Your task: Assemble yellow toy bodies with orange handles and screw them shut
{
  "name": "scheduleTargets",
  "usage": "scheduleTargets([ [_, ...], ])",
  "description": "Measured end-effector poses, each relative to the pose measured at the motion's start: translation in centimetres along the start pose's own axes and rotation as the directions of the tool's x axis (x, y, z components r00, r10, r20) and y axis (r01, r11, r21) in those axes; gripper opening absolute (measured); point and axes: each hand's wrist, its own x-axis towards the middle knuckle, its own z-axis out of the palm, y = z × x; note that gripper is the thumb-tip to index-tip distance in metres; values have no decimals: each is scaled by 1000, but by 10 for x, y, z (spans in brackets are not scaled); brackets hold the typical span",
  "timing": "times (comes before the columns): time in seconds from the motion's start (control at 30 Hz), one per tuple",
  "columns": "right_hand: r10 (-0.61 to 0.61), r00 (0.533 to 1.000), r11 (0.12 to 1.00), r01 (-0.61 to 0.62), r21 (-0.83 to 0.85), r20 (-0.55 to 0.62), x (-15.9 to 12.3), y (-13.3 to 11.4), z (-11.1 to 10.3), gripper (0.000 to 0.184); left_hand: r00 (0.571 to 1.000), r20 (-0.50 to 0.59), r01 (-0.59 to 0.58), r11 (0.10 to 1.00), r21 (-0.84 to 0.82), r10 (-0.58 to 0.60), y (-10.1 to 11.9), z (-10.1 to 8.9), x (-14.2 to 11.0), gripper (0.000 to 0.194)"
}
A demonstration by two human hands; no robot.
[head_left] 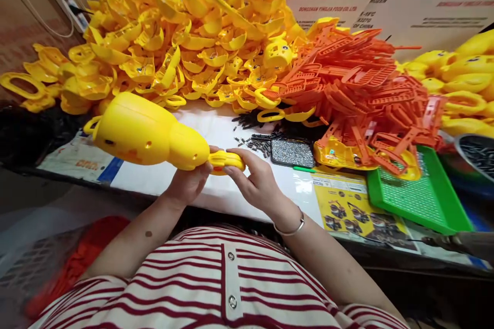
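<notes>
A yellow plastic duck-shaped toy body (150,131) lies sideways in the air over the white work surface, its wide end to the left and small screw holes on its near side. My left hand (189,182) is closed around its narrow right end from below. At that end sticks out a small yellow handle-like piece (227,161), with a bit of orange showing. My right hand (257,180) pinches this piece between thumb and fingers. The fingers of my left hand are partly hidden behind the toy.
A tall heap of yellow shell halves (193,46) stands at the back. Orange strips (358,82) are piled right of it. Nearer are a box of small screws (292,152), loose dark pins (257,144), a green tray (432,211) and a bowl of black parts (478,151).
</notes>
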Motion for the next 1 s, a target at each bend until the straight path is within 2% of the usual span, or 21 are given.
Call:
scheduleTargets([
  [0.17,-106,989,994,107,3,-107,-10,-7,10,20,992,119,54,999,-1,-53,1,8,-5,34],
  [0.33,-182,959,983,183,-18,-216,-15,-7,14,17,986,163,-32,996,79,18,0,10,-5,27],
  [0.53,-234,959,969,243,36,-160,-18,5,17,30,993,100,36,972,231,-61,3,2,-3,46],
  [0.7,-215,966,976,215,-16,-144,-21,9,22,25,995,72,47,940,339,-76,4,0,-3,69],
  [0.77,-262,951,964,250,-91,-164,-20,7,22,23,994,69,56,944,325,-82,3,-2,-4,69],
  [0.87,-303,939,947,276,-164,-165,-18,4,18,21,995,62,60,971,230,-76,1,-5,-4,57],
  [0.93,-275,952,957,257,-137,-133,-15,3,13,19,995,62,71,984,165,-82,-1,-3,-3,48],
  [1.0,-223,971,973,215,-85,-92,-12,2,8,25,991,65,107,982,157,-119,-4,1,-3,48],
])
